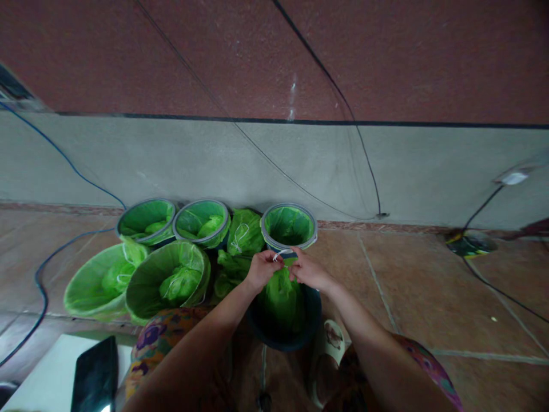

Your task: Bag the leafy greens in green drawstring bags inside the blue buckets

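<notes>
Translucent green bag [281, 300] within rim of dark bucket [285, 343], left hand [262, 270] and right hand [311, 270] pinching white drawstring [282, 252].

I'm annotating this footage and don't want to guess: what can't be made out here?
- Head view: whether the right hand pinches the white cord or green bag; too small and blurred.
- Head view: the dark bucket's bottom; the green bag hides it.
- Head view: the flat black device's near end; lower edge cuts it off.
</notes>
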A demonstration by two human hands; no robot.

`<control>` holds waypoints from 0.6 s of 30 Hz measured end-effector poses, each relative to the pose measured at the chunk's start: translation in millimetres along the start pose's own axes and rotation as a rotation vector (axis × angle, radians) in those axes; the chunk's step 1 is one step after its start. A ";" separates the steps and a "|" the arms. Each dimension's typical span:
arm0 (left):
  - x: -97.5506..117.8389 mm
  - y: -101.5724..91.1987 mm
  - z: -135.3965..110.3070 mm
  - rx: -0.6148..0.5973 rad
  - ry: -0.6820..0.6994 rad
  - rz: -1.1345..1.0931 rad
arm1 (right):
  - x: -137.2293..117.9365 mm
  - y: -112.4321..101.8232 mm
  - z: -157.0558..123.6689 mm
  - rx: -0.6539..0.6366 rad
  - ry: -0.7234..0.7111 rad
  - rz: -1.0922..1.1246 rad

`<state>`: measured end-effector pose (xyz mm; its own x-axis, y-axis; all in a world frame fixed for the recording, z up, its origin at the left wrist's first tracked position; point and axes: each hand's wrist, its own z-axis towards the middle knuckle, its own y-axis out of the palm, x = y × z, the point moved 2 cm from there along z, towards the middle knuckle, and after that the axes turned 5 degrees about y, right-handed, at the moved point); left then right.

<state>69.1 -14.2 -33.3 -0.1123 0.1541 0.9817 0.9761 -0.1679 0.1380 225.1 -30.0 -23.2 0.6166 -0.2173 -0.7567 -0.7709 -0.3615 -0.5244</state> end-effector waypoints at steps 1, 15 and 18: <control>-0.4 0.2 1.0 -0.016 0.045 0.049 | 3.7 -0.5 2.2 0.041 0.004 -0.048; 3.0 11.1 -6.0 0.072 0.232 0.194 | -6.6 -3.2 5.3 0.045 -0.144 0.103; 4.0 9.0 -5.0 0.098 0.202 0.246 | -4.1 2.3 4.2 -0.010 -0.080 0.165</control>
<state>76.5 -20.0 -27.4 0.1038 -0.0772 0.9916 0.9907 -0.0805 -0.1100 220.1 -26.1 -22.9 0.4667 -0.2022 -0.8610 -0.8589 -0.3356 -0.3868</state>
